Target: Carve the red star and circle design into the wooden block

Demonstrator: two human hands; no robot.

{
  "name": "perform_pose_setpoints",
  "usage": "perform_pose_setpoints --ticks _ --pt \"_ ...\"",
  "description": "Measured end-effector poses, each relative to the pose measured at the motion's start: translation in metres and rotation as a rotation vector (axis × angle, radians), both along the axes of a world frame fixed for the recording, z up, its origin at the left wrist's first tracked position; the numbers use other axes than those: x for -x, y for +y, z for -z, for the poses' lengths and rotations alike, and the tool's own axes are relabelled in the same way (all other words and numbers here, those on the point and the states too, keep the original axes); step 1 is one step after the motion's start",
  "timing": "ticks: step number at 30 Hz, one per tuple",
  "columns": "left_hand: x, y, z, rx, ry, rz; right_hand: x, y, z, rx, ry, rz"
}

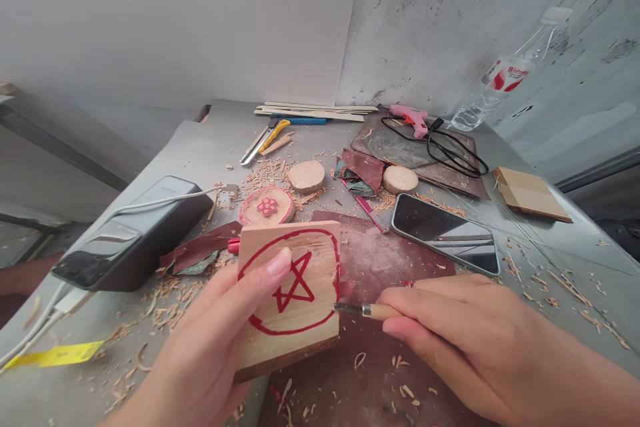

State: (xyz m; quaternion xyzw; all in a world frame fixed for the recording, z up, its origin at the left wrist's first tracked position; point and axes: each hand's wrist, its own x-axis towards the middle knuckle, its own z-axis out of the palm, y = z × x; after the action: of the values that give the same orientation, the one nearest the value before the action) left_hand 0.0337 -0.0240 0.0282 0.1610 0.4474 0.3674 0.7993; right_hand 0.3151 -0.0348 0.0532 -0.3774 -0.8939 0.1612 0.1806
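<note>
My left hand (pixel 215 333) grips a square wooden block (pixel 320 260), its thumb flat across the front face. A red circle with a five-pointed star inside is drawn on that face. My right hand (pixel 450 333) is wrapped round the wooden handle of a carving chisel (pixel 367 309). The chisel's metal tip touches the block's right edge, at the red line. Some wood there looks nicked. Behind the block lies a round wood slice (pixel 267 205) with a red flower and red rim. A red marker (pixel 233 246) pokes out behind the block's left side.
Sandpaper (pixel 385 253) and wood shavings cover much of the table. A phone (pixel 445 230) lies to the right, a black power bank (pixel 135 233) with cables to the left. Farther back are a yellow utility knife (pixel 265 140), a pink glue gun (pixel 413 120) and a water bottle (pixel 505 80).
</note>
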Motion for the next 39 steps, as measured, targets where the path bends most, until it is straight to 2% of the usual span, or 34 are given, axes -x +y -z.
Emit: perform_pose_setpoints --ticks 5,8,13,16,22,29,39 --pt "-0.004 -0.006 0.0 0.019 0.0 0.022 0.008 -0.005 0.005 0.047 0.049 -0.016" --pt "-0.009 -0.014 0.002 0.103 -0.028 0.042 0.016 -0.008 0.005 0.101 0.057 -0.063" --pt "-0.008 -0.01 0.002 0.03 -0.016 0.041 0.009 -0.005 0.003 0.17 0.136 -0.049" --pt "-0.004 -0.005 -0.002 -0.016 -0.007 -0.003 0.0 0.0 -0.002 0.122 0.123 -0.034" --pt "-0.005 -0.006 -0.004 0.015 0.024 -0.04 -0.002 -0.002 -0.004 0.006 0.014 -0.018" --pt "0.0 -0.007 -0.002 0.039 0.003 0.049 0.003 -0.01 0.005 -0.027 -0.013 0.019" --pt "0.001 -0.005 -0.001 0.007 -0.013 0.05 0.005 -0.008 0.015 0.038 0.085 0.0"
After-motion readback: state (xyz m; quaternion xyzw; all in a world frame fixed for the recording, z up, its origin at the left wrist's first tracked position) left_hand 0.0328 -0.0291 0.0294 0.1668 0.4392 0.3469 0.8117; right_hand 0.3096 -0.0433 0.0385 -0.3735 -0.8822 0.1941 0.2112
